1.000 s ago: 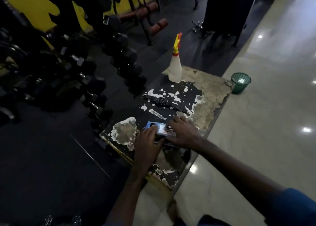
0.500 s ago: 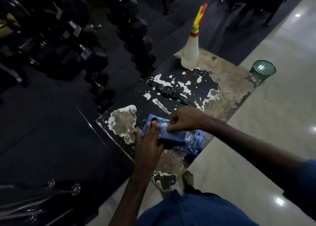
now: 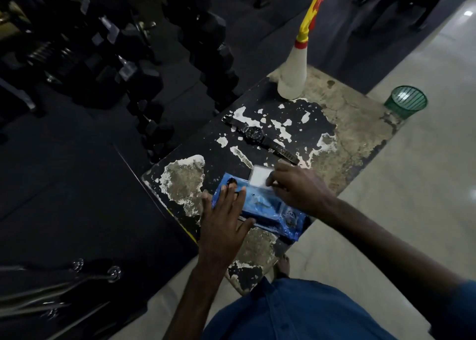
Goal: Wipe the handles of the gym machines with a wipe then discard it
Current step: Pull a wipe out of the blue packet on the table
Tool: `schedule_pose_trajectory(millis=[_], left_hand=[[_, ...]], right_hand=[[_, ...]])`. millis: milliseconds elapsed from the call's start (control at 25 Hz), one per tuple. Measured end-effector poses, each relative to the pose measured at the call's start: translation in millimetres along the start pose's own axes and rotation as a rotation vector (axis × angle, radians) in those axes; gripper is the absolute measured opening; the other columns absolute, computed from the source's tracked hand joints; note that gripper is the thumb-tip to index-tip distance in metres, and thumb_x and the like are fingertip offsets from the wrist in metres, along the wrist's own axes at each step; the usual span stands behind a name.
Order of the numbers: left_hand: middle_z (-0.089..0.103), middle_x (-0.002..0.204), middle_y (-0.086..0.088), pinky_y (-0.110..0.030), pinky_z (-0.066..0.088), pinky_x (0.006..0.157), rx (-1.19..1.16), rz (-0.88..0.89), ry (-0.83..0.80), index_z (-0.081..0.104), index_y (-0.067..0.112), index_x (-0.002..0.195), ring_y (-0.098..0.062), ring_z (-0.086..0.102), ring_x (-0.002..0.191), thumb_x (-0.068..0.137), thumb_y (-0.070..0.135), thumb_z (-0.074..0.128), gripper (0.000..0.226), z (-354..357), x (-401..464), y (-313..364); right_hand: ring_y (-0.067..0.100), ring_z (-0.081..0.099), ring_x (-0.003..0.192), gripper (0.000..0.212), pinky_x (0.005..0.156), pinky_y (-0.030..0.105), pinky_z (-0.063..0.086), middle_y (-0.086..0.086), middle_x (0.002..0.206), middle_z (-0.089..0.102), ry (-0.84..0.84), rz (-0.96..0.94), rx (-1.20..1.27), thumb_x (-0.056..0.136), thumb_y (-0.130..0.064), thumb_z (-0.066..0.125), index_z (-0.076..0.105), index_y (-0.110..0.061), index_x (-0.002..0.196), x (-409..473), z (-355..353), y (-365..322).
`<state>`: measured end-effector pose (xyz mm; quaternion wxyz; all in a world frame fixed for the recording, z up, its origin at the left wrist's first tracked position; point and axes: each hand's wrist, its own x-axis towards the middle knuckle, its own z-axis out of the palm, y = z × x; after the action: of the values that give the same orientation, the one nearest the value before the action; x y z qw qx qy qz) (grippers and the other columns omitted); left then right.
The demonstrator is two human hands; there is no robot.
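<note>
One wipes pack point(image 3: 260, 205), one spray bottle point(image 3: 293, 74), one wristwatch point(image 3: 257, 136), one bin point(image 3: 405, 102) (green), two hands point(image 3: 224, 223)

The surface point(image 3: 358, 133) is showing matt black paint flaking off in patches, baring rough, chalky beige beneath. On it, the wipe pack point(image 3: 260, 205) is gleaming as glossy, crinkled blue plastic film, its white flap point(image 3: 261, 176) looking smooth and stiff. Beyond the pack, the watch point(image 3: 253, 133) is looking like matt black rubber or plastic. At the surface's far end, the spray bottle point(image 3: 293, 74) is appearing as cloudy, translucent plastic. Beside the surface, the floor point(image 3: 425, 185) is shining like polished stone, and the green bin point(image 3: 405, 102) is looking like mesh.
</note>
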<state>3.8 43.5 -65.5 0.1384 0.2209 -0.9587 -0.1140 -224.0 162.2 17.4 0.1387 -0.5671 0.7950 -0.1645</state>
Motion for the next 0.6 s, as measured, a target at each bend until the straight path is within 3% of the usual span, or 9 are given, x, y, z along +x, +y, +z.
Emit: schedule_pose_trajectory(millis=[80,200,320,400,440,520,600], left_hand=[[0.029,0.173,-0.007,-0.063,0.008,0.130,0.010,0.003,-0.013,0.037,0.021,0.164,-0.026,0.024,0.161,0.106,0.063,0.042,0.073,-1,1,1],[0.025,0.175,-0.006,-0.058,0.003,0.131,0.004,0.000,-0.034,0.034,0.025,0.165,-0.027,0.022,0.162,0.106,0.060,0.044,0.069,-3,1,2],[0.026,0.175,-0.007,-0.060,0.006,0.131,0.000,-0.002,-0.032,0.039,0.021,0.163,-0.028,0.023,0.162,0.106,0.059,0.042,0.068,-2,1,2],[0.026,0.175,-0.007,-0.062,0.009,0.130,0.003,-0.007,-0.026,0.042,0.019,0.162,-0.027,0.022,0.162,0.105,0.058,0.044,0.069,-1,0,4],[0.027,0.174,-0.007,-0.063,0.009,0.130,-0.005,-0.009,-0.019,0.042,0.018,0.162,-0.028,0.023,0.162,0.105,0.056,0.047,0.069,-1,0,4],[0.028,0.174,-0.008,-0.064,0.011,0.130,-0.013,-0.022,-0.015,0.043,0.018,0.161,-0.029,0.025,0.161,0.103,0.054,0.050,0.069,-2,-1,6],[0.028,0.174,-0.008,-0.064,0.010,0.130,-0.008,-0.047,-0.030,0.042,0.019,0.162,-0.029,0.026,0.161,0.102,0.055,0.050,0.071,-4,-1,9]], right_hand=[[0.006,0.056,0.083,0.033,0.054,0.017,0.037,-0.008,0.120,0.059,-0.057,0.017,0.007,0.103,-0.039,0.060,0.063,-0.028,0.133,-10,-1,-14],[0.006,0.050,0.091,0.052,0.057,0.019,0.035,-0.008,0.123,0.047,-0.189,-0.057,-0.096,0.100,-0.061,0.053,0.048,-0.040,0.148,-10,2,-28],[0.009,0.055,0.095,0.031,0.058,0.024,0.039,-0.009,0.117,0.048,-0.177,-0.072,-0.023,0.096,-0.056,0.063,0.060,-0.036,0.119,2,2,-29],[0.011,0.060,0.091,0.015,0.065,0.028,0.049,-0.009,0.110,0.056,-0.160,-0.140,0.198,0.096,-0.042,0.071,0.064,-0.030,0.102,2,-6,-20],[0.010,0.062,0.088,0.012,0.068,0.023,0.050,-0.007,0.108,0.061,-0.182,-0.184,0.327,0.096,-0.035,0.074,0.065,-0.028,0.097,-1,-13,-15],[0.010,0.063,0.084,0.013,0.067,0.011,0.044,-0.004,0.102,0.070,-0.251,-0.202,0.491,0.093,-0.029,0.079,0.067,-0.024,0.091,-11,-29,-2],[0.014,0.063,0.079,0.019,0.063,0.014,0.043,-0.004,0.090,0.070,-0.285,-0.164,0.479,0.094,-0.036,0.077,0.071,-0.018,0.088,-19,-40,6]])
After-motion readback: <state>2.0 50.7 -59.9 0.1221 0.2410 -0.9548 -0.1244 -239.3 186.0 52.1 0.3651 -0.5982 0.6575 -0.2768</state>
